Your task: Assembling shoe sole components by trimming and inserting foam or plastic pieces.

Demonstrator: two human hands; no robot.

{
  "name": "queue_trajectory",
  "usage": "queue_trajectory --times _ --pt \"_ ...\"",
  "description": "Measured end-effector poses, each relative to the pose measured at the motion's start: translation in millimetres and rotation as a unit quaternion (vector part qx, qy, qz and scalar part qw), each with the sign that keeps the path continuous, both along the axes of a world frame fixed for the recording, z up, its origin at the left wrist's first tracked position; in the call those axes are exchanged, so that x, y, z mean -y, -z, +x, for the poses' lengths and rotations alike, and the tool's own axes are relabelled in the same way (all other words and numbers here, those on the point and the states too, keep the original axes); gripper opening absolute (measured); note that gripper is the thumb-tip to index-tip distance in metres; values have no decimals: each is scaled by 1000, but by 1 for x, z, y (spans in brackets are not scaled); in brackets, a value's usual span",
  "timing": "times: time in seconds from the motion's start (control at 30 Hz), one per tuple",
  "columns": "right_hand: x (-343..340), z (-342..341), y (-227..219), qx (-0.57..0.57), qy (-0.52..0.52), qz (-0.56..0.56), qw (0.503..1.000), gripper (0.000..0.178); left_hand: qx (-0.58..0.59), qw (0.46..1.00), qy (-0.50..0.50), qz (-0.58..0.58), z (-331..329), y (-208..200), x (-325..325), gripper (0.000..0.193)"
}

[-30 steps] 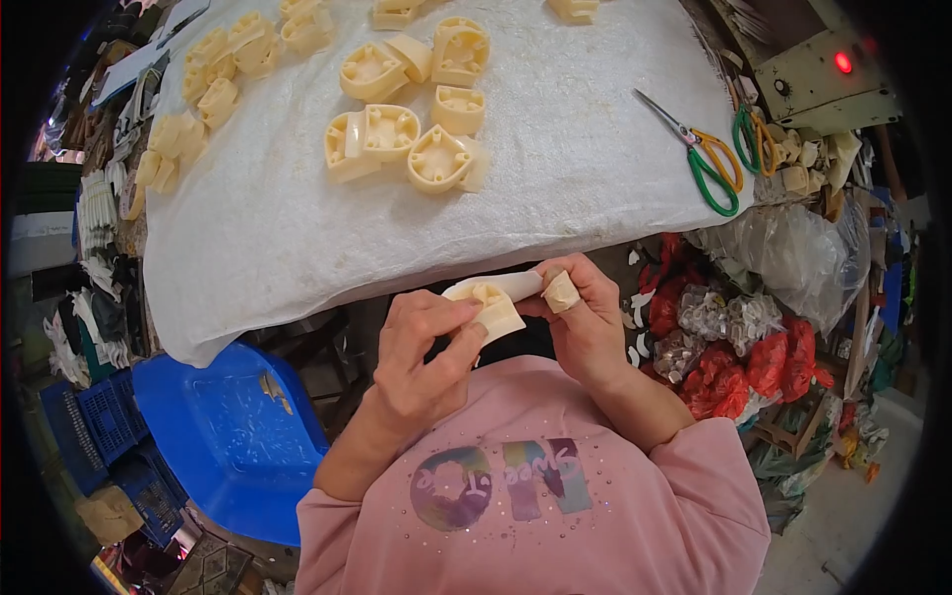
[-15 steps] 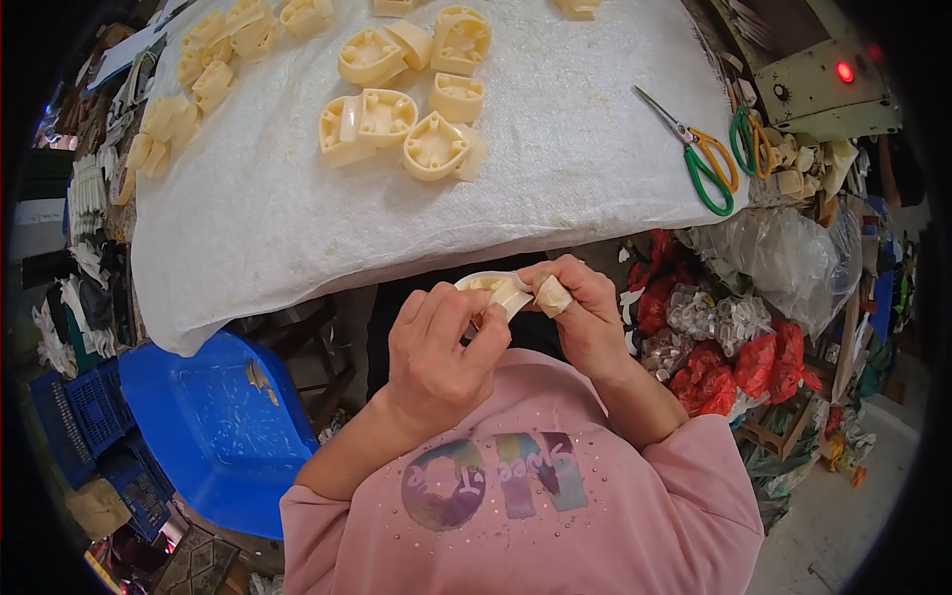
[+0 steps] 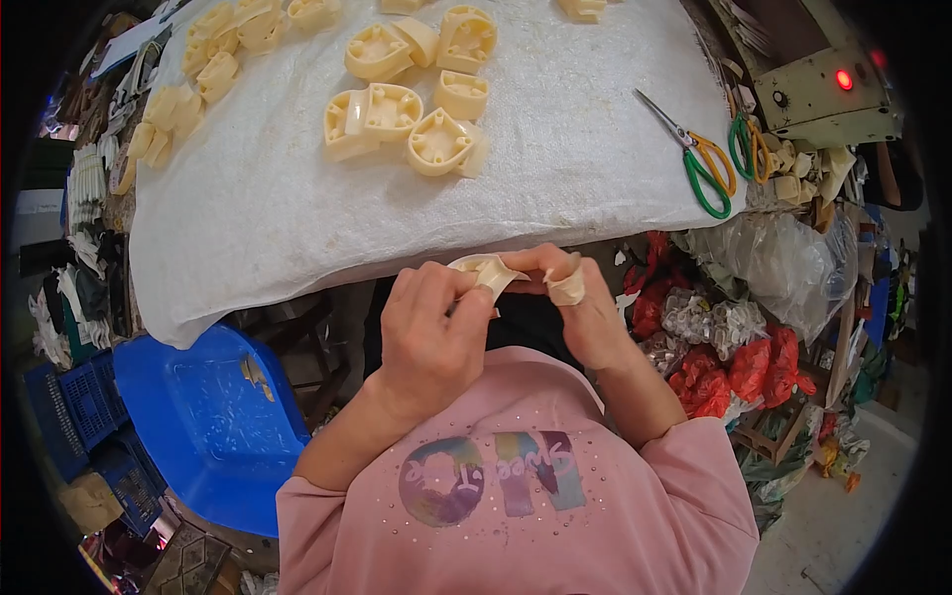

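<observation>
Just beyond the table's near edge, above my lap, I hold a cream molded plastic part (image 3: pixel 490 273). My left hand (image 3: pixel 426 322) is closed round its left end, thumb and fingers pinching it. At the right end, my right hand (image 3: pixel 585 302) has its fingers bent against the part; a beige wrap (image 3: pixel 565 286) covers its thumb. The right fingertips are partly hidden behind the part, and whether they hold a small tool cannot be seen. On the table lie several similar cream parts (image 3: pixel 436 144), hollow with small posts inside.
A white woven sheet (image 3: pixel 248 233) covers the table. Scissors (image 3: pixel 702 164) with green and yellow handles lie at its right, a second pair (image 3: pixel 751 144) beyond. A blue plastic tub (image 3: pixel 213 436) stands at lower left. Red bags (image 3: pixel 749 372) and clear plastic (image 3: pixel 793 258) are at right.
Both hands and the held part have moved slightly up and away from me. My right thumb has lifted from the part's end, and the index finger now lies along it.
</observation>
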State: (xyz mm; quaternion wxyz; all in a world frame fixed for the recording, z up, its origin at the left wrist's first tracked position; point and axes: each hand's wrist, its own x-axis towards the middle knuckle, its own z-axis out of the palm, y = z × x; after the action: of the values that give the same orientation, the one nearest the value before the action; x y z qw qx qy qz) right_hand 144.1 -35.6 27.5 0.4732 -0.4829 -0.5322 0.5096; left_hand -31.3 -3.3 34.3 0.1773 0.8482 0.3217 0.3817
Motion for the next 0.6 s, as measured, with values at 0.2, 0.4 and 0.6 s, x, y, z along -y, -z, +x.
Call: queue_trajectory --times 0.2,0.4,0.6 --pt "-6 4 -2 -93 -30 -37 994 24 112 991 -52 -45 -1 12 5 22" --pt "-1 -5 -3 102 18 67 992 22 100 993 -56 -32 -1 13 8 20" --pt "4 -20 5 24 113 24 993 19 68 996 -46 -29 -1 6 8 21"
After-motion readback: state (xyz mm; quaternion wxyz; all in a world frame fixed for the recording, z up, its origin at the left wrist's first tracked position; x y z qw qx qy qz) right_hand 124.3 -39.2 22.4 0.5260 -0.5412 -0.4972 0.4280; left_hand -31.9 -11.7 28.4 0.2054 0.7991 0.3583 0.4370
